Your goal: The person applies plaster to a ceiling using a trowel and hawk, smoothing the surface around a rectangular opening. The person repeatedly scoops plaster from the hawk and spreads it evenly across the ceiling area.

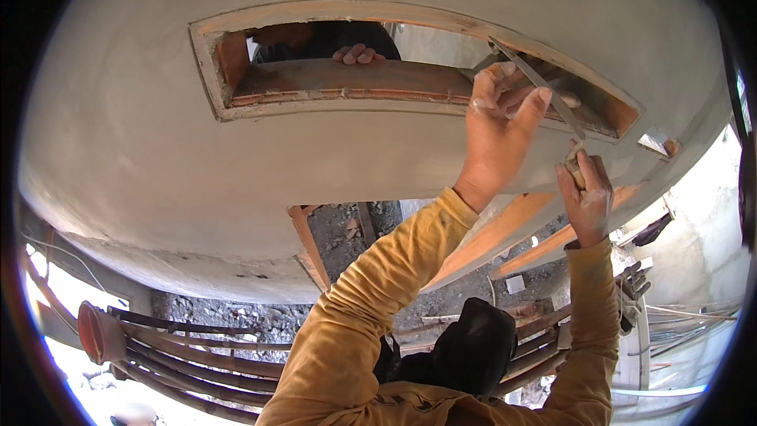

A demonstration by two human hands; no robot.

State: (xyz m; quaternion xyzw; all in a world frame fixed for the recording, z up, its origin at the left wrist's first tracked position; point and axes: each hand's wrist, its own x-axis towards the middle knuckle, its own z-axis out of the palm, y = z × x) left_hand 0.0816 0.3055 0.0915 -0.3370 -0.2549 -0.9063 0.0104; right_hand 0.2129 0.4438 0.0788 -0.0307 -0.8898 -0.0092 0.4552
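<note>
Both arms in yellow sleeves come up from the lower edge. A black rounded shape (473,347) sits between them; can't tell what it is.

Left hand (501,122): raised, fingers and thumb pinched on a thin flat metal strip (544,93). The strip runs diagonally, upper left to lower right, across the lower right corner of the wall opening (410,71). Fingertips are at the opening's lower edge.

Right hand (585,189): lower and to the right of the left, close to it but not touching. It is fisted around a small pale lump (576,164), and only the lump's top shows above the fingers. The lump sits just under the strip's lower end; can't tell whether they touch.

Grey plastered wall (158,126): smooth, fills the upper frame, bulged by the lens. The opening is a long horizontal slot with an orange-brown wooden frame, and a rusty brown sill runs along its bottom. A small square recess (658,142) is in the plaster just right of the slot.

Another person's hand (359,54): fingers curled over the sill from the far side, left of centre in the slot, well apart from the strip. Dark clothing shows behind it.

Below the wall:
- gravel ground (347,225)
- slanted wooden planks (512,229) behind the arms
- bundle of curved brown pipes (181,363) at lower left, with a red-orange cap (93,331) on its left end
</note>
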